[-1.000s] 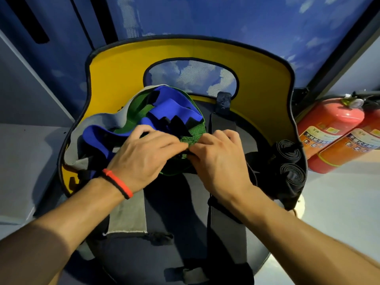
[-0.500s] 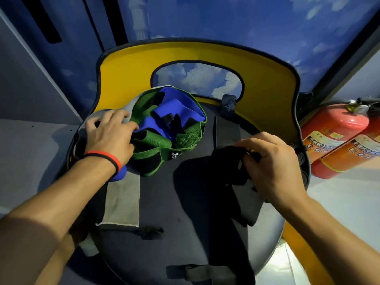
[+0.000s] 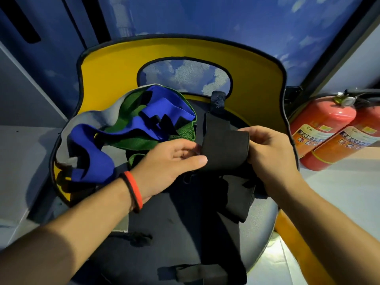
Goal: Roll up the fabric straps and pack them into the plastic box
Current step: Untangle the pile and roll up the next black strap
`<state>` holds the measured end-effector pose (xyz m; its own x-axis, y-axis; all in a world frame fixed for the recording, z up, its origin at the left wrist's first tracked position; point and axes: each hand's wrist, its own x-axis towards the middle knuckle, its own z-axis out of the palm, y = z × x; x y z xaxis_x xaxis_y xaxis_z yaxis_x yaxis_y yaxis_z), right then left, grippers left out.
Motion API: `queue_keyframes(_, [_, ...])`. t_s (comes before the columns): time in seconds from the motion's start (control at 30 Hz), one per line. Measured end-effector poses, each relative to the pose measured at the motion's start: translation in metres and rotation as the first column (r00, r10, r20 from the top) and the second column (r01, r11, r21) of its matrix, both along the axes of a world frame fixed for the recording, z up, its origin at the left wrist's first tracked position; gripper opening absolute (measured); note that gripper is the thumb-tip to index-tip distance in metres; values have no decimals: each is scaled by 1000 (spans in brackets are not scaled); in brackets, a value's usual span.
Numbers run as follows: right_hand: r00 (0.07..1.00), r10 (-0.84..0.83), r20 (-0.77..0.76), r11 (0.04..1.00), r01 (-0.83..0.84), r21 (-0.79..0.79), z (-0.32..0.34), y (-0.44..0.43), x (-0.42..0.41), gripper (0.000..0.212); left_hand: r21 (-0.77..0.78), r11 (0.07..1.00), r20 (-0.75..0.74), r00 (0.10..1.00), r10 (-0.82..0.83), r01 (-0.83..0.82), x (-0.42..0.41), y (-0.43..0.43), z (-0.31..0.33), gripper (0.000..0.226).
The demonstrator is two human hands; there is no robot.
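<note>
A wide black fabric strap (image 3: 225,147) is held up over the dark seat, folded over itself, its loose end hanging down to the seat. My right hand (image 3: 271,153) grips its right edge with curled fingers. My left hand (image 3: 174,161), with a red and black band at the wrist, pinches its left edge between thumb and fingers. A tangle of blue (image 3: 131,128), green (image 3: 139,144) and grey (image 3: 92,118) straps lies at the seat's back left. No plastic box is in view.
The straps lie on a dark padded seat (image 3: 164,233) with a yellow backrest (image 3: 115,64) that has a window cut in it. Two red fire extinguishers (image 3: 327,130) lie to the right on a pale floor. A blue sky-print wall stands behind.
My left hand left the coloured strap pile and came right to the black strap. My right hand lifted the black strap off the seat and now both hands hold it.
</note>
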<state>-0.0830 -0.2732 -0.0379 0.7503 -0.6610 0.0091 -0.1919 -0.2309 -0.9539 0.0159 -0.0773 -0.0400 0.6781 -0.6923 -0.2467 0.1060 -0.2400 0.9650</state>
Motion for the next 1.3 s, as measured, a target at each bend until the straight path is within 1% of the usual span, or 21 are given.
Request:
queue_keyframes(0.1, [1000, -13, -26, 999, 12, -40, -2, -6, 1, 8, -74, 997, -152, 987, -47, 36, -6, 0, 2, 43])
queue_keyframes(0.2, [998, -21, -54, 994, 14, -112, -4, -5, 4, 8, -100, 994, -206, 976, -69, 49, -8, 1, 4, 36])
queue_keyframes(0.3, [998, -1, -56, 992, -6, -125, -6, -2, 8, 8, -7, 998, -168, 984, -65, 65, -7, 3, 4, 32])
queue_keyframes(0.37, [998, 64, -30, 994, -66, -85, -5, 1, 8, 9, 85, 993, -110, 991, -71, 81, -4, 6, 4, 18])
queue_keyframes(0.4, [993, 112, -30, 987, -115, -110, -4, 2, 7, 9, 115, 991, -127, 990, -56, 71, -1, 7, 4, 7])
queue_keyframes(0.43, [984, 172, -46, 968, -177, -177, -4, 4, 4, 11, 136, 990, -163, 986, -24, 47, 1, 8, 4, 7])
queue_keyframes(0.5, [941, 320, -107, 869, -337, -363, -3, 13, -3, 19, 155, 987, -232, 970, 76, -40, 7, 12, 4, 24])
queue_keyframes(0.57, [864, 460, -206, 678, -491, -547, -6, 24, -11, 26, 172, 978, -266, 950, 163, -119, 11, 16, 2, 35])
queue_keyframes(0.6, [820, 503, -274, 571, -553, -607, -8, 29, -13, 30, 191, 974, -270, 948, 171, -121, 12, 18, 1, 35])
queue_keyframes(0.67, [729, 563, -389, 431, -660, -615, -9, 37, -17, 34, 263, 964, -210, 973, 99, -41, 11, 20, -6, 30])
queue_keyframes(0.77, [624, 625, -469, 366, -765, -531, 0, 36, -24, 42, 385, 919, -81, 995, -61, 88, 10, 19, -16, 30])
queue_keyframes(0.8, [618, 623, -479, 374, -773, -512, 3, 34, -27, 45, 429, 896, -24, 993, -114, 114, 11, 21, -17, 29])
queue_keyframes(0.83, [644, 600, -475, 405, -756, -514, 5, 30, -29, 47, 482, 866, 35, 985, -169, 131, 13, 22, -18, 29])
queue_keyframes(0.87, [701, 547, -458, 455, -708, -541, 5, 25, -31, 47, 543, 828, 89, 970, -226, 143, 15, 24, -17, 29])
queue_keyframes(0.93, [831, 362, -422, 538, -556, -634, 2, 15, -29, 40, 665, 731, 165, 925, -343, 152, 16, 27, -17, 28])
queue_keyframes(0.97, [866, 259, -428, 552, -497, -669, 0, 11, -28, 36, 716, 683, 190, 899, -394, 148, 14, 28, -17, 28])
queue_keyframes(1.0, [867, 181, -463, 556, -479, -679, -1, 8, -26, 34, 753, 643, 208, 878, -432, 139, 12, 29, -17, 27])
queue_keyframes(1.03, [839, 149, -523, 564, -507, -652, -3, 6, -26, 39, 783, 608, 213, 861, -462, 132, 11, 30, -18, 26])
queue_keyframes(1.13, [689, 220, -691, 653, -630, -421, -3, 6, -27, 59, 851, 504, 177, 827, -534, 144, 8, 34, -18, 24])
queue_keyframes(1.23, [629, 246, -737, 706, -637, -309, -6, 7, -29, 63, 905, 388, 129, 753, -645, 177, 5, 32, -14, 19])
queue_keyframes(1.3, [591, 269, -761, 698, -664, -269, -10, 7, -29, 58, 906, 397, 165, 745, -647, 144, 1, 29, -7, 15])
